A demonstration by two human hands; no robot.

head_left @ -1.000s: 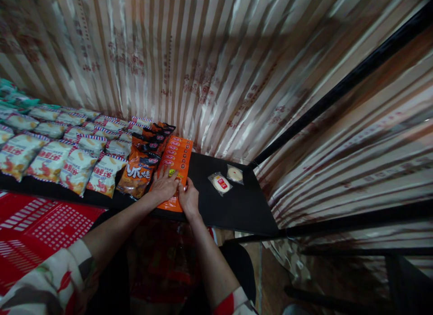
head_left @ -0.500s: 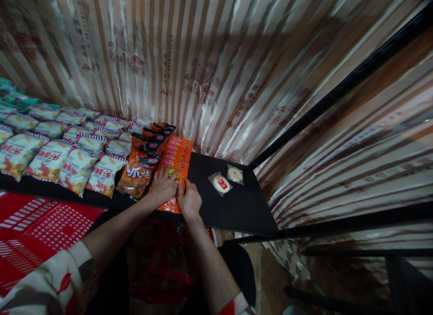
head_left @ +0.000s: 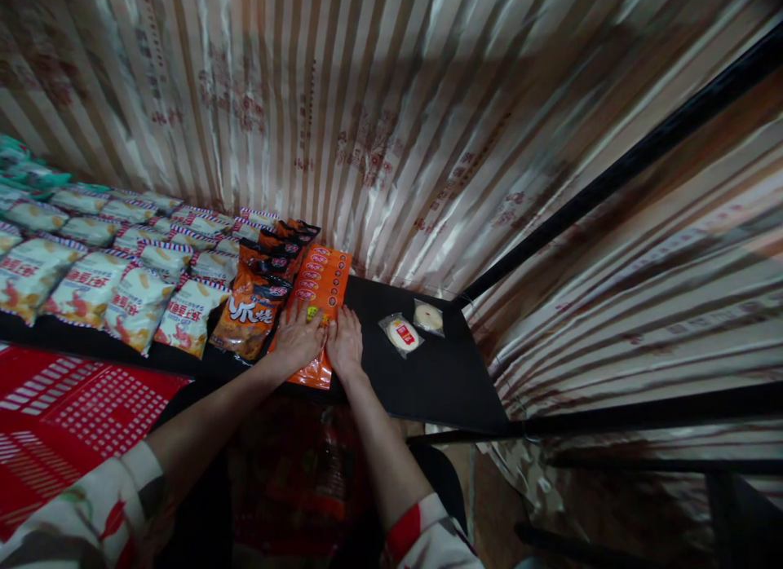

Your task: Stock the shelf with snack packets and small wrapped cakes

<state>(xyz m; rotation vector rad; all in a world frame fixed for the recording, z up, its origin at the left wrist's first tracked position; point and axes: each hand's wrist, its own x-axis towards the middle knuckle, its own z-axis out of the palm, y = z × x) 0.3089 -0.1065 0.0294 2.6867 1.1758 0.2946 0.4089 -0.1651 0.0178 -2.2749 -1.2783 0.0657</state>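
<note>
A row of overlapping orange snack packets (head_left: 321, 280) lies on the black shelf (head_left: 422, 390). My left hand (head_left: 299, 338) rests flat on the front packet, fingers stretched away from me. Beside it, my right hand (head_left: 345, 339) lies along the packets' right edge with its fingers extended. The front packet is partly covered by both hands; its lower end shows below them. Just left of my left hand stands an orange-and-black snack bag (head_left: 248, 316), with more of its kind lined up behind.
White snack bags (head_left: 138, 304) fill the shelf's left side, with green packets (head_left: 30, 169) farther back. Two round wrapped biscuits (head_left: 402, 334) lie to the right. A red basket (head_left: 91, 402) is below left. Striped curtain (head_left: 379, 145) and black poles (head_left: 612, 161) border the shelf.
My right hand has shifted slightly; its fingers, bent toward the front packet before, now stretch forward along the right edge. My left hand stays on the packet, fingers a little straighter.
</note>
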